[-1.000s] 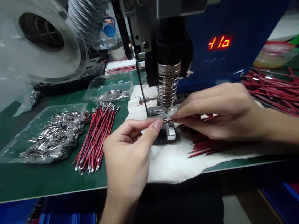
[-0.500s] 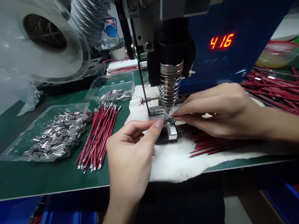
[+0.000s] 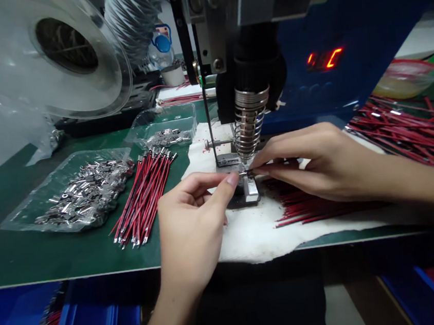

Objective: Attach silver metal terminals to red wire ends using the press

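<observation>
My left hand point(image 3: 191, 217) is closed in a thumb-and-finger pinch just left of a small metal fixture point(image 3: 249, 187). At its fingertips a small metal connector point(image 3: 243, 173) lies on top of the fixture, mostly hidden. From the other side my right hand point(image 3: 306, 161) pinches a thin wire, whose dark length shows between the fingers. Right above the connector is the soldering machine's tip, with a coiled spring point(image 3: 251, 115) around it. Beneath my right hand a bundle of red and black wires point(image 3: 303, 207) rests on a white cloth point(image 3: 248, 239).
A clear tray of metal connectors point(image 3: 84, 192) stands left, beside a bundle of wires with connectors on their ends point(image 3: 145, 196). Behind is a smaller clear tray point(image 3: 167, 129). More wires point(image 3: 411, 131) lie right, by the blue machine housing point(image 3: 373, 27). A large spool point(image 3: 74, 58) looms upper left.
Both hands stay nearly in place at the fixture; the right fingers have shifted slightly. The red display, which read 416, now shows only partly lit characters. The whole view has shifted a little.
</observation>
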`<action>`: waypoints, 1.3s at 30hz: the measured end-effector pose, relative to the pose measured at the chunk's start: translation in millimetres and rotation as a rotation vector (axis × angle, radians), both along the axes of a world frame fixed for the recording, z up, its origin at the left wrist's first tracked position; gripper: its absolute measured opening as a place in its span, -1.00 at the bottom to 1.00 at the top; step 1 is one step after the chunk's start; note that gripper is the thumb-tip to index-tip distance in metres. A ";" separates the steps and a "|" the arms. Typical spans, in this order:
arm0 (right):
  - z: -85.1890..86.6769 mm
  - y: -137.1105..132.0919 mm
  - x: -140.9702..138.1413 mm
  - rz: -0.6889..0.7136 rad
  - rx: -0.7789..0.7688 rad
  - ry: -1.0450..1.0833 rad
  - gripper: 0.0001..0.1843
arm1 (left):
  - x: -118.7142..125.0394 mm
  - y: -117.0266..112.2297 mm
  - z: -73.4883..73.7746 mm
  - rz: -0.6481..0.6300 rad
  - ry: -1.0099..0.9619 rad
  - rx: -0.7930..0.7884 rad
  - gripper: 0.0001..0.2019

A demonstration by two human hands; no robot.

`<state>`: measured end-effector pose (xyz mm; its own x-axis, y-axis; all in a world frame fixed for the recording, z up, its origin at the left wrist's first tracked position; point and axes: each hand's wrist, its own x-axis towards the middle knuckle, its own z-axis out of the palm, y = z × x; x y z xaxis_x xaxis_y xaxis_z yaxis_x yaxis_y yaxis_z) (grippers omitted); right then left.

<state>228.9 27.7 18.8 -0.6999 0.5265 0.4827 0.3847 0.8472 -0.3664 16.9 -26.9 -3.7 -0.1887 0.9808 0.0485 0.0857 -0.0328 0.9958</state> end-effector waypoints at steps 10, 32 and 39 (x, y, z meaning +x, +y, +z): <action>-2.4 -1.2 -0.2 -0.024 0.086 -0.034 -0.84 | 0.9 -0.4 -1.7 0.030 0.027 -0.015 -0.82; -1.4 -1.1 3.1 0.001 0.146 -0.055 -0.82 | 0.2 -2.5 -3.0 0.012 0.004 0.007 -0.76; -2.5 -0.3 3.7 -0.002 0.144 -0.047 -0.83 | 0.0 -3.2 -2.4 0.007 -0.004 0.015 -0.75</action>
<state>232.6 27.4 16.4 -0.7222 0.4560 0.5201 0.4007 0.8887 -0.2228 16.9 -30.1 -6.1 -0.1961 0.9786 0.0622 0.0818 -0.0469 0.9955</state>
